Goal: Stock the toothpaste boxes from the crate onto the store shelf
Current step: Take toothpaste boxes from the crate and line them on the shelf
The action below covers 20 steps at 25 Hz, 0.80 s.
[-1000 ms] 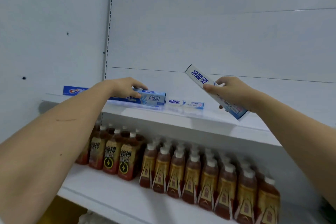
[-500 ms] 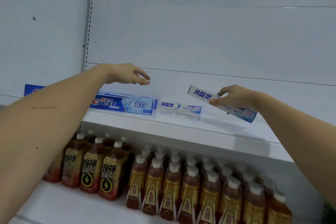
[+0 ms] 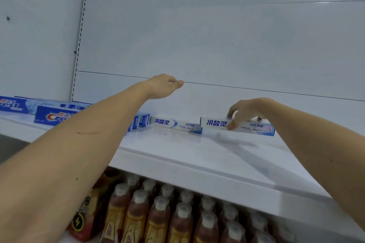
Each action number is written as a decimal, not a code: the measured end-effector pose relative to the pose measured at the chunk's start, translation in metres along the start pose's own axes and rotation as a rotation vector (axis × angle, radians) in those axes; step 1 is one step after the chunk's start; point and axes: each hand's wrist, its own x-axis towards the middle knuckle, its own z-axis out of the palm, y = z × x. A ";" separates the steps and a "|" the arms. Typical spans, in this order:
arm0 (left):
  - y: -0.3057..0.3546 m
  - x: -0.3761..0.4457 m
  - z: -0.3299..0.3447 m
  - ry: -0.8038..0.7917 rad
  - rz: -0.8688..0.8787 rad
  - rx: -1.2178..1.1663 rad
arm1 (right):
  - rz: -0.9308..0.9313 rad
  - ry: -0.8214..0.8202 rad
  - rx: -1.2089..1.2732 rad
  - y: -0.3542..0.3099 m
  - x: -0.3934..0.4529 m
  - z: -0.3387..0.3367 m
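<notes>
My right hand [image 3: 245,111] grips a white and blue toothpaste box [image 3: 258,127] that lies flat on the white store shelf [image 3: 197,156], thumb on its front face and fingers over its top. Just left of it lies a matching white box [image 3: 175,124]. Further left, blue Crest boxes [image 3: 53,116] lie in a row, partly hidden by my left forearm. My left hand [image 3: 164,86] hovers above the shelf with loosely curled fingers and holds nothing. The crate is out of view.
Below the shelf stand several rows of brown drink bottles [image 3: 158,215] with white caps. A slotted upright [image 3: 81,31] runs up the white back panel at the left. The shelf surface in front of the boxes is bare.
My right hand has lowered its tilted box flat onto the shelf beside the other white box. My left hand has let go of the Crest box and risen up and right.
</notes>
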 end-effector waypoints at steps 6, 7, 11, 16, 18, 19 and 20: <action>-0.003 0.026 0.024 0.172 0.070 -0.039 | -0.007 -0.134 -0.143 0.020 0.034 0.010; -0.006 0.029 0.027 0.216 0.078 -0.056 | -0.008 -0.135 -0.201 0.023 0.037 0.015; -0.015 0.035 0.034 0.275 0.071 -0.097 | -0.035 -0.052 -0.311 0.028 0.043 0.026; -0.007 0.023 0.027 0.214 0.061 -0.084 | -0.078 0.084 -0.212 0.023 0.025 0.015; -0.003 0.013 0.022 0.179 0.055 -0.081 | -0.078 0.115 -0.182 0.017 0.012 0.011; -0.001 0.009 0.021 0.137 0.044 -0.078 | -0.075 0.120 -0.146 0.014 0.006 0.010; 0.001 0.003 0.020 0.078 0.031 -0.070 | -0.069 0.123 -0.067 0.011 -0.001 0.009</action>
